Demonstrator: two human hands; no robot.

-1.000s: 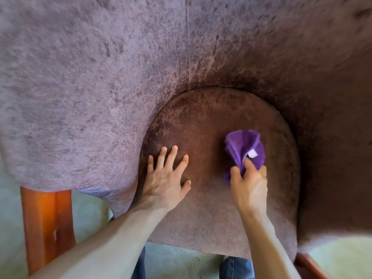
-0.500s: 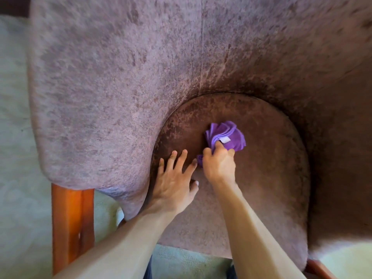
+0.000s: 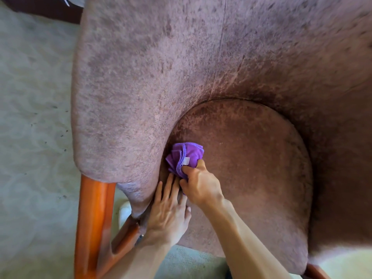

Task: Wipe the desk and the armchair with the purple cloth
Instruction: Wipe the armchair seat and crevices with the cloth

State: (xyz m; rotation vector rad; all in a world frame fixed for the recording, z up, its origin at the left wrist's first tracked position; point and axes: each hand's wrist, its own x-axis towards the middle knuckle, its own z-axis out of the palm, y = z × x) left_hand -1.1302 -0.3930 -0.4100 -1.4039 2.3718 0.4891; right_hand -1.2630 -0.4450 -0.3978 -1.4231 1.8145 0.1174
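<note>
A mauve velvet armchair with a curved back fills the view. Its rounded brown seat cushion lies in the middle. The bunched purple cloth, with a small white tag, presses on the seat's left edge where it meets the chair's side. My right hand grips the cloth from below. Flat on the seat's front left lies my left hand, fingers spread, its fingertips partly under my right hand. The desk is out of view.
An orange wooden chair leg runs down at the lower left. Pale green carpet covers the floor to the left and below the seat. A dark furniture edge shows at the top left.
My right hand has swept the purple cloth leftward across the seat, from its right-middle to the left edge beside the armrest. My left hand stayed planted on the seat.
</note>
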